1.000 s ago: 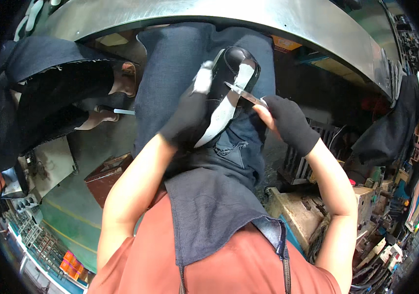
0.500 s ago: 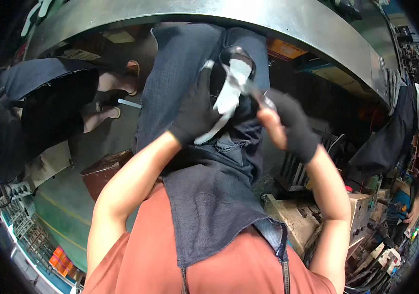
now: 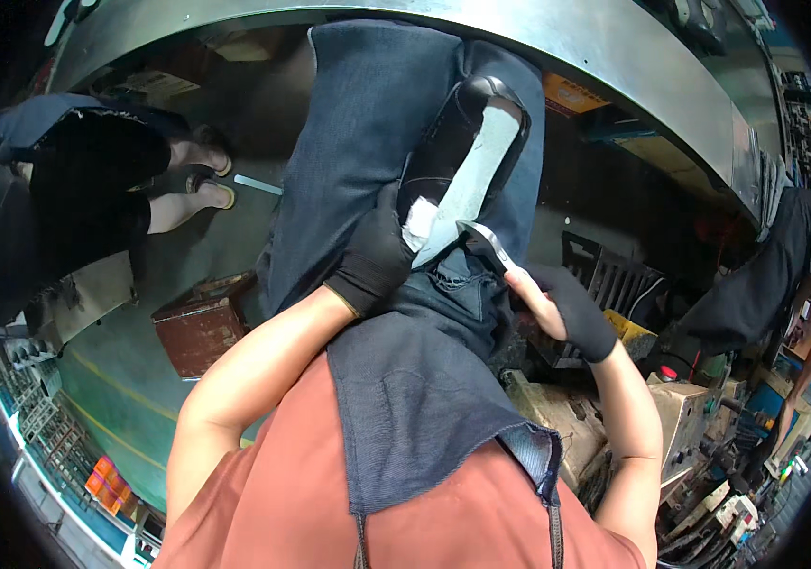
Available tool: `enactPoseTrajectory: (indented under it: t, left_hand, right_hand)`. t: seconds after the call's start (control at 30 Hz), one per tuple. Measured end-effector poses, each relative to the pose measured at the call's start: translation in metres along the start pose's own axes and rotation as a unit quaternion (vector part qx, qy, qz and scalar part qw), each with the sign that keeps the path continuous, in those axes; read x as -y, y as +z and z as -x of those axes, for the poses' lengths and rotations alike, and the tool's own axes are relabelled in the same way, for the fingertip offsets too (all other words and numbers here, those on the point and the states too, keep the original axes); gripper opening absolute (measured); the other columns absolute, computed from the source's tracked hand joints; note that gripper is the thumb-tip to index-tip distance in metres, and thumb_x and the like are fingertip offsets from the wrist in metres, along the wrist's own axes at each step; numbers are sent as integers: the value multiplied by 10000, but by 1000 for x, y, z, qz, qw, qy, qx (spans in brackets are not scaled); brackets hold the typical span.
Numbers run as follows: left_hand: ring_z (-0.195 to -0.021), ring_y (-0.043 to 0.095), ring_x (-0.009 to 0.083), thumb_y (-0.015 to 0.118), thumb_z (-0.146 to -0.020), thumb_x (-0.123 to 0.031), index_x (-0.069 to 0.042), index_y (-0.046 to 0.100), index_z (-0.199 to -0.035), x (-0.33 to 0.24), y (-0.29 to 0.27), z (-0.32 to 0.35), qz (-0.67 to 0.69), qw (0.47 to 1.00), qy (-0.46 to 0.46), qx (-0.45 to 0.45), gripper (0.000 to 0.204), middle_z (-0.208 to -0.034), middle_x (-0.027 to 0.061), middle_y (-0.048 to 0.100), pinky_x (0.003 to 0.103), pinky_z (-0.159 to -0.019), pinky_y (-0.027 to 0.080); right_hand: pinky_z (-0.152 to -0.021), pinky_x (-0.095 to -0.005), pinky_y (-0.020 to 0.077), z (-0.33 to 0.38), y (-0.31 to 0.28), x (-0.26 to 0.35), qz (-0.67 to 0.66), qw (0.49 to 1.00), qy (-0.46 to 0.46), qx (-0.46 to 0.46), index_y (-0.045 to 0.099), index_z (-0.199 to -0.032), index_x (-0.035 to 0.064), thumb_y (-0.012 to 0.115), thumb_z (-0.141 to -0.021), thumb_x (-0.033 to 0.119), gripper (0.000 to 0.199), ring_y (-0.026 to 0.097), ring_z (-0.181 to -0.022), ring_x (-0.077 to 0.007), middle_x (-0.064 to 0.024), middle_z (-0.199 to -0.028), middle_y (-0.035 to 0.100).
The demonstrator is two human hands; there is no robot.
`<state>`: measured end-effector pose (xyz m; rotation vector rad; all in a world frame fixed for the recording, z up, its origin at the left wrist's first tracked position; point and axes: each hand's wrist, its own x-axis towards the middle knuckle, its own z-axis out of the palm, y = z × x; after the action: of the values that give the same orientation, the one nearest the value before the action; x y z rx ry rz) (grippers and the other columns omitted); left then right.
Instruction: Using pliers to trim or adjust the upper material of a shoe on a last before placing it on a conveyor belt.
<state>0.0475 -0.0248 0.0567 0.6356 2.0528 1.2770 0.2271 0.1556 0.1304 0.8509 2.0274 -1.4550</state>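
On my lap lies a black shoe [image 3: 439,142], sole side up, with its toe pointing away toward the bench. A pale grey-green strip [image 3: 481,171] runs along its length. My left hand [image 3: 377,247], in a black glove, is closed round the heel end. By its fingertips is a bright white patch [image 3: 420,220]; I cannot tell whether it is tape or part of the shoe. My right hand [image 3: 562,303], gloved with bare fingertips showing, grips a metal hand tool with a curved head [image 3: 489,242]. The tool's tip is at the strip near the heel; contact is unclear.
A metal bench [image 3: 405,11] curves across beyond my knees. To the left are a brown box [image 3: 199,327] on the floor and another person's legs [image 3: 183,204]. A worn machine [image 3: 557,417] stands near my right elbow, with dark cloth [image 3: 747,275] hanging beyond it.
The shoe has shifted right on my lap and its strip shows more fully. My left hand has moved toward the heel end. My right hand and the tool have come lower, nearer to me.
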Motion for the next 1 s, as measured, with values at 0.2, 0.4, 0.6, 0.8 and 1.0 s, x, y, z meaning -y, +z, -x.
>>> enactPoseTrajectory:
  t: [0.2,0.4,0.6,0.8,1.0]
  left_hand:
    - [-1179,575,334,764,-801,-308,41,347,-1374,9,-9,4,-3,983,178,46,790,-1278,258,544,396,-982,461]
    - [-1213,563,356,866,-726,-388,68,203,-1470,11,-18,4,1,991,106,88,1096,-1298,280,536,395,-1008,450]
    - [-1123,629,335,865,-713,-259,-7,437,-1398,-59,-115,-1,-247,951,145,119,846,-1208,243,613,379,-949,495]
    - [-1257,532,269,764,-796,-166,-16,511,-1365,-72,-131,-58,-3,973,215,-90,640,-1360,158,556,355,-1101,383]
    - [-1458,266,338,751,-826,-219,88,121,-1516,12,0,-11,32,989,140,-18,983,-1542,285,268,377,-1176,236]
  right_hand:
    - [-659,-415,479,4,-7,81,130,922,-362,-47,653,-881,31,596,-958,321,305,621,-742,-386,-197,-772,616]
    - [-605,-391,422,-11,4,35,117,962,-225,-103,596,-857,-8,571,-969,234,268,529,-640,-346,-174,-727,551]
    - [-588,-355,425,-14,12,4,14,985,-126,-115,605,-846,6,584,-974,260,285,527,-599,-225,-138,-707,562]
    - [-598,-323,439,17,30,0,-106,987,-99,-73,596,-865,-11,547,-996,252,298,542,-607,-183,-102,-684,561]
    - [-737,-331,470,4,-1,13,-51,992,-107,-42,610,-941,-18,527,-1013,324,359,584,-795,-175,-99,-842,635]
